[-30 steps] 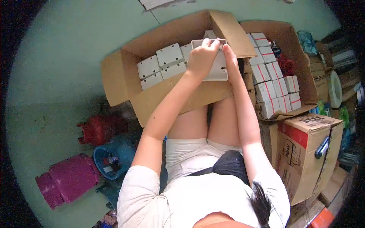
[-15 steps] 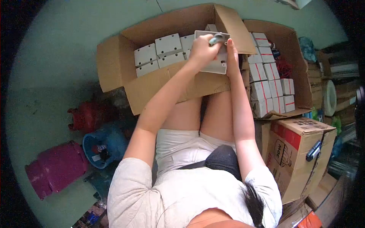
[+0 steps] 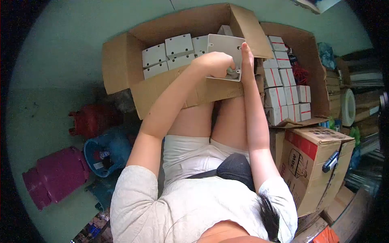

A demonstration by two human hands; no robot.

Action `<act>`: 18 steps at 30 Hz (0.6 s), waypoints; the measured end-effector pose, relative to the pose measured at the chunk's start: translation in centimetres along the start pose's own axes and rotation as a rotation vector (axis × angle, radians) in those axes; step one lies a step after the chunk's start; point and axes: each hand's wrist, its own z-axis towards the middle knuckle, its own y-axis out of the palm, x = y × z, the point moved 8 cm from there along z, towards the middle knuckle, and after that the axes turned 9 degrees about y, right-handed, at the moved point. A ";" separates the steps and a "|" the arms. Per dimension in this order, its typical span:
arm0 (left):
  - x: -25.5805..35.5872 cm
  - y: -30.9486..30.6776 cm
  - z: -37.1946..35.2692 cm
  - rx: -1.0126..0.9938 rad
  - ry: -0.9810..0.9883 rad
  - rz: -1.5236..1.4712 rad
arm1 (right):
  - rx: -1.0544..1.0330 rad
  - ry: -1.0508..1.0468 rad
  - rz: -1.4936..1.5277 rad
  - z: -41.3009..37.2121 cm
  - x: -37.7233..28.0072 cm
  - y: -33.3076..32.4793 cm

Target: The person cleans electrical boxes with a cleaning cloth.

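A shallow white plastic junction box [image 3: 223,42] with holes near its corners is held tilted over the front of a large cardboard carton. My right hand [image 3: 248,60] grips the box's right edge, thumb upright along the rim. My left hand [image 3: 214,65] is closed in a fist over the box's lower half. A small grey-green object [image 3: 231,72] pokes out of that fist against the box's lower right corner; its kind is hard to make out. Behind the box, several white boxes [image 3: 178,44] with dark corner spots sit in the carton [image 3: 170,87].
To the right, another carton [image 3: 318,77] holds stacked small white boxes [image 3: 277,97] with red stripes and red wire [image 3: 300,75]. A closed carton marked 30W [image 3: 300,166] carries a dark blue device [image 3: 331,161]. Purple [image 3: 56,174], blue [image 3: 105,152] and red cylinders [image 3: 91,119] stand at left.
My left hand has moved down across the junction box with the grey-green object, from the upper right corner to the lower right. My right hand keeps its hold on the edge.
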 end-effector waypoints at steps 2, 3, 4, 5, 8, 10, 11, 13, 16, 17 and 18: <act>0.7 -0.6 0.1 -0.059 0.015 0.067 | -0.024 0.003 -0.094 -0.3 -0.4 0.7; 0.9 -1.0 0.0 -0.120 -0.023 0.185 | -0.049 0.000 -0.079 -0.1 -0.2 0.9; 1.0 -1.0 -0.2 -0.182 -0.061 0.303 | -0.047 0.003 -0.081 0.1 0.0 0.7; 1.4 -0.7 -0.5 -0.183 -0.058 0.301 | -0.033 -0.006 -0.043 0.4 0.2 0.5; 2.7 -0.3 -1.9 -0.149 -0.174 0.585 | -0.002 -0.037 -0.038 0.5 0.2 0.8; 3.9 0.8 -1.9 -0.182 -0.177 0.647 | 0.011 -0.053 -0.073 0.8 0.5 1.0; 4.4 1.3 -1.7 -0.098 -0.128 0.592 | 0.024 -0.063 -0.044 0.9 0.7 0.7; 4.1 2.1 -1.4 0.072 -0.073 0.519 | 0.030 -0.026 0.033 1.3 1.3 0.0; 3.5 1.8 -2.6 0.295 0.050 0.386 | 0.023 -0.067 -0.046 1.6 0.7 -0.6; 2.9 1.7 -3.5 0.262 -0.005 0.482 | 0.058 -0.035 -0.051 1.4 1.0 -0.5; 2.6 1.4 -4.2 0.229 -0.060 0.579 | 0.063 -0.039 -0.052 1.4 1.2 -0.3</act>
